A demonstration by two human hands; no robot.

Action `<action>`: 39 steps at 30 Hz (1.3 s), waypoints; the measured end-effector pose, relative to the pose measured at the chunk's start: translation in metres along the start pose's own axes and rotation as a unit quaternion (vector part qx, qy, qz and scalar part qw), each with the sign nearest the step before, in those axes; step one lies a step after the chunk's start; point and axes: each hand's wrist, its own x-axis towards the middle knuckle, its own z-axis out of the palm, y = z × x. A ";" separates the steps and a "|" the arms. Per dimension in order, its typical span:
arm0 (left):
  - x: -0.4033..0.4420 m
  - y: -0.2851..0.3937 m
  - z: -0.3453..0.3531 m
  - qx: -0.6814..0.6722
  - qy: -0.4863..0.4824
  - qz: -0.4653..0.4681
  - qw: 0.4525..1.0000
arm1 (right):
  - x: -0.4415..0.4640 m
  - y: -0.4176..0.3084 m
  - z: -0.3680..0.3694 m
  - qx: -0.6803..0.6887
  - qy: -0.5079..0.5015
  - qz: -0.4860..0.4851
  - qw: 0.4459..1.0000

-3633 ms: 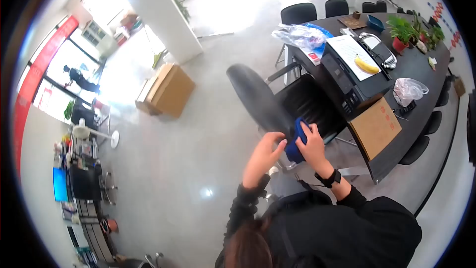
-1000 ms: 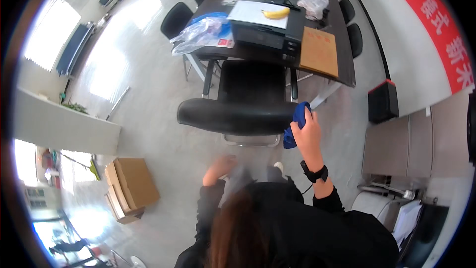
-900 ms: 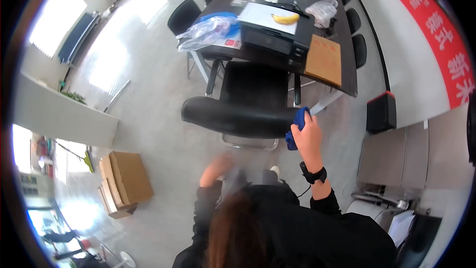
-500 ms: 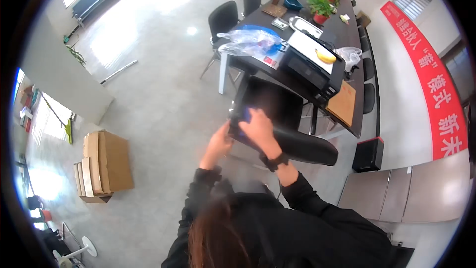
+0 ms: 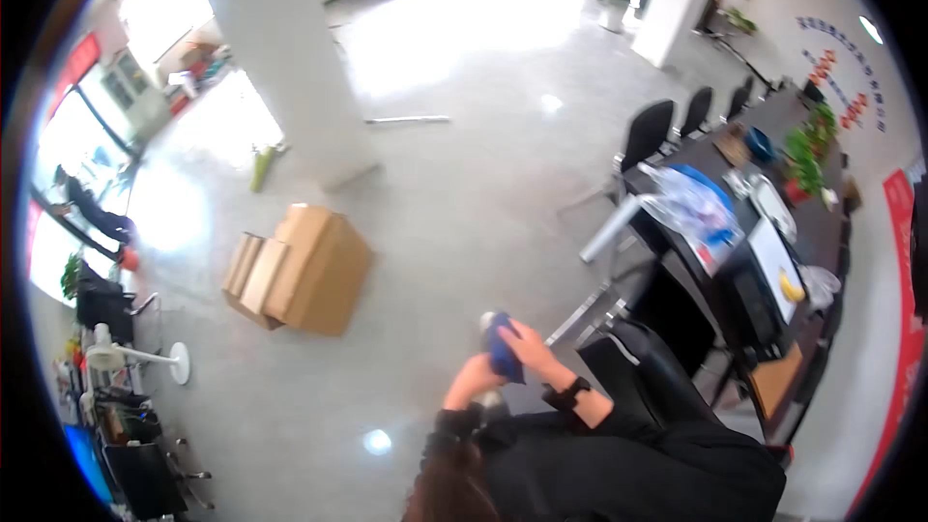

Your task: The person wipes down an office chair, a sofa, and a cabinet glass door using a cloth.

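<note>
In front of my body, low over the floor, a crumpled dark blue cloth [image 5: 504, 352] is bunched between my hands. My right hand [image 5: 532, 348] has its fingers wrapped over the cloth's right side. On the other side my left hand [image 5: 471, 379] grips the cloth's lower left part, its fingertips partly hidden by the fabric. A black chair [image 5: 667, 367] with a padded seat stands just right of my right arm, and neither hand touches it.
Cardboard boxes [image 5: 319, 271] stand on the floor to the left. On the right, a long dark table [image 5: 677, 249] carries a printer [image 5: 749, 300], a plastic bag [image 5: 681, 203] and potted plants [image 5: 802, 159]. A white pillar [image 5: 275, 48] rises behind the boxes.
My view has swung left, away from the chair. Both hands have left the chair and come together on the blue cloth, which was against the chair under my right hand.
</note>
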 end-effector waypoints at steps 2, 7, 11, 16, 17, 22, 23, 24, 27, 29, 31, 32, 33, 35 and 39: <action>0.007 0.020 -0.042 -0.045 -0.002 -0.040 0.998 | 0.037 -0.013 -0.004 0.050 -0.012 0.008 0.999; 0.089 0.000 -0.132 -0.065 0.055 0.029 0.996 | 0.179 -0.004 0.017 0.110 0.013 -0.071 0.991; 0.158 0.018 -0.256 -0.048 0.070 -0.027 0.996 | 0.304 -0.100 0.025 0.119 0.001 -0.082 0.989; 0.215 0.065 -0.348 -0.022 0.060 -0.021 0.998 | 0.370 -0.215 -0.022 0.038 -0.025 -0.108 0.993; 0.237 0.044 -0.337 -0.023 0.053 -0.020 0.998 | 0.382 -0.198 -0.027 0.008 -0.057 -0.124 0.991; 0.309 0.023 -0.402 -0.316 0.049 0.022 0.947 | 0.467 -0.226 -0.020 -0.039 -0.110 -0.167 0.979; 0.334 0.002 -0.409 -0.300 0.050 0.041 0.952 | 0.489 -0.223 -0.014 -0.043 -0.114 -0.211 0.970; 0.353 0.015 -0.421 -0.260 0.045 0.043 0.963 | 0.504 -0.218 -0.007 -0.044 -0.113 -0.244 0.962; 0.429 0.032 -0.464 -0.153 -0.023 0.047 0.987 | 0.540 -0.204 0.001 -0.078 -0.030 -0.252 0.964; 0.468 0.078 -0.498 0.021 -0.059 -0.016 0.998 | 0.597 -0.226 -0.026 -0.049 -0.089 -0.197 0.975; 0.521 0.081 -0.527 -0.038 -0.134 0.046 0.989 | 0.619 -0.247 -0.051 -0.015 -0.042 -0.137 0.990; 0.555 0.082 -0.538 -0.023 -0.161 0.055 0.985 | 0.631 -0.251 -0.066 -0.031 -0.026 -0.144 0.989; 0.585 0.080 -0.541 0.047 -0.169 0.168 0.970 | 0.634 -0.251 -0.080 -0.048 -0.011 -0.148 0.988; 0.634 0.097 -0.543 0.111 -0.200 0.279 0.933 | 0.638 -0.253 -0.109 -0.058 0.088 -0.137 0.985; 0.694 0.189 -0.523 0.238 -0.220 0.419 0.848 | 0.628 -0.247 -0.154 -0.091 0.141 -0.068 0.984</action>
